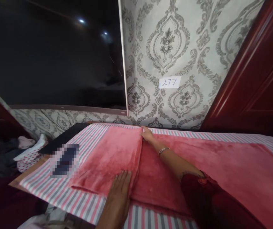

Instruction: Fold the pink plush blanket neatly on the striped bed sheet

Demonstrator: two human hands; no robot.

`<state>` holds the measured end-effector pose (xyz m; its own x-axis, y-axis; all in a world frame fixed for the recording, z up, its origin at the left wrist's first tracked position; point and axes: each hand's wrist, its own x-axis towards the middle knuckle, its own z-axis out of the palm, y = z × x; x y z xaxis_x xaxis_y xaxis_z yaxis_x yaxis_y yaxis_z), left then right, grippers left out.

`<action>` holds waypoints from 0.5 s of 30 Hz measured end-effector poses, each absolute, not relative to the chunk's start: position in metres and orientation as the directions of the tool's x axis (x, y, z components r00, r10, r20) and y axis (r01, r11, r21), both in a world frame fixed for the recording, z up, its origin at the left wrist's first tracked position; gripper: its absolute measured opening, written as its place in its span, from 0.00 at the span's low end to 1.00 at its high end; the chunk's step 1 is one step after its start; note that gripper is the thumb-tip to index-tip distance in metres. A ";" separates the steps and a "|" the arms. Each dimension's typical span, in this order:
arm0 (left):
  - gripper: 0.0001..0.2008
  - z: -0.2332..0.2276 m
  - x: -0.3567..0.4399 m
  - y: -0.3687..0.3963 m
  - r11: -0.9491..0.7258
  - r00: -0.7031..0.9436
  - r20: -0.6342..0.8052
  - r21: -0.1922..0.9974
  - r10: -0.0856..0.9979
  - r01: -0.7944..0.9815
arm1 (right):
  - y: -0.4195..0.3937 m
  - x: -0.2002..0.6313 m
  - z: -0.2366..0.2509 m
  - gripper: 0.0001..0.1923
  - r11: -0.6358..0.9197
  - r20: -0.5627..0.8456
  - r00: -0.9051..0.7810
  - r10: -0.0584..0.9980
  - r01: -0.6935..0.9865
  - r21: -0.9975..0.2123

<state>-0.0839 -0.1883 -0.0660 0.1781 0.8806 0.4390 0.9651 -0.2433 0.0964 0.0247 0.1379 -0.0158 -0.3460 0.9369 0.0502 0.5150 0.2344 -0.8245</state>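
A plush pinkish-red blanket (212, 171) lies spread over a striped cloth, its left part folded over into a flap (110, 152). The flap's free edge runs from the far side of the cloth toward me. My left hand (120, 189) rests flat on the flap near its close end, fingers stretched out beside that edge. At the far corner of the flap, my right hand (147, 134) pinches the blanket between thumb and fingers. A silver bracelet (163, 150) is on my right wrist.
The pink, grey and white striped cloth (88, 203) covers the table. A pixelated dark item (65, 160) lies on its left part. Behind are a large TV screen (55, 57) and patterned wall, with a paper marked 277 (169, 82). Clothes (0, 159) lie at left; a dark red door (258, 86) stands right.
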 end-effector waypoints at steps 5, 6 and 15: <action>0.38 -0.077 -0.073 -0.183 -0.222 0.167 0.466 0.065 0.869 0.973 | 0.137 0.028 -0.015 0.33 0.229 0.085 -0.264 0.961 0.582 -0.780; 0.37 -0.079 -0.070 -0.184 -0.230 0.178 0.466 0.057 0.867 0.972 | 0.137 0.029 -0.015 0.32 0.232 0.090 -0.258 0.962 0.597 -0.768; 0.24 0.015 -0.111 -0.165 -0.130 0.027 0.348 0.278 0.937 0.952 | 0.069 0.023 0.002 0.37 0.516 0.293 -0.427 0.855 0.649 -0.559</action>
<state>-0.1110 -0.1650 0.0147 0.0267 0.9372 0.3479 0.9517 -0.1303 0.2780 0.0226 0.0687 0.0022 -0.4271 0.8553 0.2934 0.6493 0.5159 -0.5588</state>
